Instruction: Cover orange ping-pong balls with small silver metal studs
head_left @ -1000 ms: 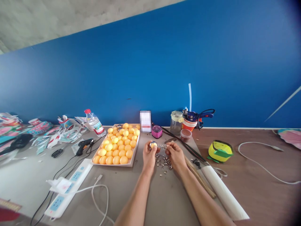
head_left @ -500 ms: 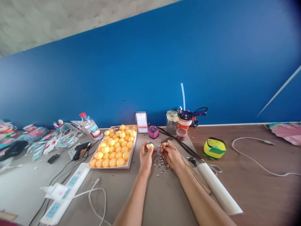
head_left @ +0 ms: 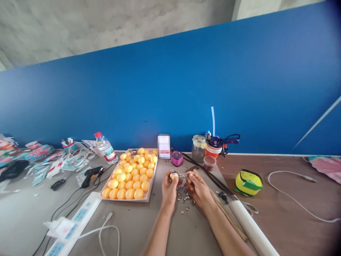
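Note:
My left hand is closed round a small ball, orange-yellow with a dark and silvery band at its top. A short row of shiny silver beads stretches from the ball towards my right hand. That hand's thumb and fingertips are pinched together at the end of the row; what exactly lies between them is too small to make out. Loose shiny silver pieces lie scattered on the grey table under both hands. Left of my hands, a shallow box holds many orange balls.
Behind my hands stand a purple container, a clear jar and a lidded tub. A white roll and yellow-green basket are at right. Leftward lie a power strip, glue gun, scissors and water bottle.
The view has tilted up, so everything sits lower in the picture. Both hands keep the same hold, and the beads between them now hang in a slight slope.

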Available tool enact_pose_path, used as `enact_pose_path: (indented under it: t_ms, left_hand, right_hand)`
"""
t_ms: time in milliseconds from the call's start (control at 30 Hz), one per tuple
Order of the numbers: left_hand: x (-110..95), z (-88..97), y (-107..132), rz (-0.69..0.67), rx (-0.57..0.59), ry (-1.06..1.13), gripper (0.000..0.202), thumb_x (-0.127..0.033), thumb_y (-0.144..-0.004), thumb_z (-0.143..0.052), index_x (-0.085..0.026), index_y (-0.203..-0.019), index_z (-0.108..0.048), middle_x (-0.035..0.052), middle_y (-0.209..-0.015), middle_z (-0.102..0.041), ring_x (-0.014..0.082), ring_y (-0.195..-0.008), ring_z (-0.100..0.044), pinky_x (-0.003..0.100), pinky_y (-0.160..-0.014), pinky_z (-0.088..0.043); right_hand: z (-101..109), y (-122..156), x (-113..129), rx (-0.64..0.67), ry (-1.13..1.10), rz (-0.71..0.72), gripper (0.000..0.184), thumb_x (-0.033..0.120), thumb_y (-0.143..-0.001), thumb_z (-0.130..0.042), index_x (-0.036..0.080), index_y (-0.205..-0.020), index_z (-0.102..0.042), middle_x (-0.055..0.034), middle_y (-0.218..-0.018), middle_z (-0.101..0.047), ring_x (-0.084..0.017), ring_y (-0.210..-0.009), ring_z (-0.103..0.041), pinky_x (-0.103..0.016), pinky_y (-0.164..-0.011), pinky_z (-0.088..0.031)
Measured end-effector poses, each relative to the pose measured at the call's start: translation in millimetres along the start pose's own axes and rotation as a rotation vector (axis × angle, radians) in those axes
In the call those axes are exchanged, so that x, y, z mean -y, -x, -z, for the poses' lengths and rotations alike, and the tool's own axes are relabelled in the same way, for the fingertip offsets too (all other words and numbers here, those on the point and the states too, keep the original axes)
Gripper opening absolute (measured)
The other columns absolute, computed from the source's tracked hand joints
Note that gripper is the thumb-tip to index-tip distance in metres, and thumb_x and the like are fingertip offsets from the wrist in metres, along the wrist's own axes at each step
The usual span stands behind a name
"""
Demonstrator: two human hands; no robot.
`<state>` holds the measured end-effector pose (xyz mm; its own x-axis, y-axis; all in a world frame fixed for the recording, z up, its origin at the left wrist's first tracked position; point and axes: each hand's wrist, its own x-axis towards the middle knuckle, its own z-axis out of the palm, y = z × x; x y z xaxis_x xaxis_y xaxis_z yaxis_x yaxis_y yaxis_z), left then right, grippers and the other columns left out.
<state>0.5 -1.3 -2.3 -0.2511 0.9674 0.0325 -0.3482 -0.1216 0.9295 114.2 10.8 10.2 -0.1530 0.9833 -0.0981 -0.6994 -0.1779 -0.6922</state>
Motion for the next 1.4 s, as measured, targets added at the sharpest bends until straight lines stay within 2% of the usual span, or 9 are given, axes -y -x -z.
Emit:
enact_pose_path:
  t_ms: [167,300,467,667,767,933,1100,1200,1400]
  left_hand:
    - [-2,-1.3,1,0.057,0.007,0.012,0.046,-0.04,-0.07,-0.069,-0.017,-0.106,-0.053,0.0045,-0.094,-0.061,0.0161,-0.076,-0.063,0.03,-0.073,-0.051]
    - [-2,-2.4,4,0.042,-0.016,-0.042,0.05,-0.042,-0.068,-0.069,-0.015,-0.108,-0.055,0.008,-0.097,-0.063,0.018,-0.082,-0.063,0.029,-0.074,-0.051]
    - [-9,-2.5,9,0.083,-0.028,-0.102,0.05,-0.042,-0.071,-0.066,-0.016,-0.112,-0.054,0.0102,-0.103,-0.062,0.0201,-0.087,-0.063,0.03,-0.076,-0.051]
    - [-8,1.8,20,0.138,-0.025,-0.185,0.044,-0.039,-0.078,-0.06,-0.02,-0.117,-0.051,0.0106,-0.111,-0.06,0.0204,-0.088,-0.064,0.033,-0.078,-0.052]
    - [1,4.7,27,0.052,-0.082,-0.298,0.043,-0.037,-0.079,-0.06,-0.018,-0.117,-0.052,0.0138,-0.115,-0.059,0.0242,-0.099,-0.061,0.033,-0.083,-0.051]
    - [7,7.0,33,-0.158,-0.203,-0.471,0.037,-0.031,-0.08,-0.058,-0.019,-0.115,-0.055,0.0133,-0.112,-0.061,0.0249,-0.107,-0.057,0.037,-0.092,-0.046]
    - [6,8.4,30,-0.088,-0.221,-0.394,0.039,-0.036,-0.08,-0.058,-0.016,-0.114,-0.055,0.0157,-0.115,-0.059,0.026,-0.106,-0.057,0.035,-0.089,-0.049]
    - [2,9.6,28,0.036,-0.123,-0.295,0.044,-0.037,-0.076,-0.062,-0.019,-0.115,-0.054,0.0153,-0.115,-0.059,0.0275,-0.103,-0.059,0.034,-0.079,-0.053]
    - [-6,9.7,21,-0.067,-0.121,-0.322,0.045,-0.039,-0.073,-0.064,-0.017,-0.112,-0.056,0.0129,-0.115,-0.06,0.0259,-0.106,-0.056,0.037,-0.093,-0.044]
  right_hand:
    - [-4,4,3,-0.041,-0.04,-0.032,0.024,0.026,-0.063,-0.072,0.019,-0.084,-0.061,0.0057,-0.061,-0.049,-0.007,-0.048,-0.037,-0.024,-0.051,-0.034]
    - [-2,3,-1,-0.029,-0.075,-0.004,0.02,0.015,-0.06,-0.069,0.02,-0.075,-0.057,0.0054,-0.067,-0.051,-0.006,-0.051,-0.038,-0.024,-0.056,-0.037]
    - [0,7,0,-0.093,0.035,-0.007,0.014,0.03,-0.072,-0.067,0.021,-0.078,-0.057,0.0036,-0.068,-0.052,-0.007,-0.05,-0.04,-0.025,-0.054,-0.036]
    - [7,15,8,-0.174,0.104,-0.062,0.02,0.036,-0.074,-0.067,0.022,-0.086,-0.059,0.0046,-0.058,-0.049,-0.005,-0.042,-0.035,-0.022,-0.046,-0.03]
    - [13,18,8,-0.157,0.078,-0.13,0.019,0.038,-0.076,-0.065,0.021,-0.079,-0.059,0.0047,-0.054,-0.047,-0.004,-0.04,-0.031,-0.021,-0.044,-0.026]
    - [20,22,2,-0.177,0.015,-0.165,0.025,0.036,-0.074,-0.067,0.025,-0.094,-0.057,0.0054,-0.051,-0.044,-0.007,-0.044,-0.036,-0.02,-0.045,-0.029]
    - [21,21,8,-0.062,-0.106,-0.143,0.018,0.035,-0.074,-0.067,0.024,-0.072,-0.053,0.0074,-0.048,-0.039,-0.005,-0.037,-0.025,-0.02,-0.041,-0.027]
    - [15,18,13,-0.056,-0.078,-0.103,0.018,0.034,-0.073,-0.068,0.023,-0.071,-0.054,0.0064,-0.049,-0.042,-0.006,-0.038,-0.03,-0.022,-0.044,-0.029]
    - [-6,17,1,0.026,0.048,-0.021,0.018,0.032,-0.073,-0.068,0.02,-0.072,-0.054,0.0069,-0.05,-0.049,-0.003,-0.036,-0.028,-0.021,-0.045,-0.027]
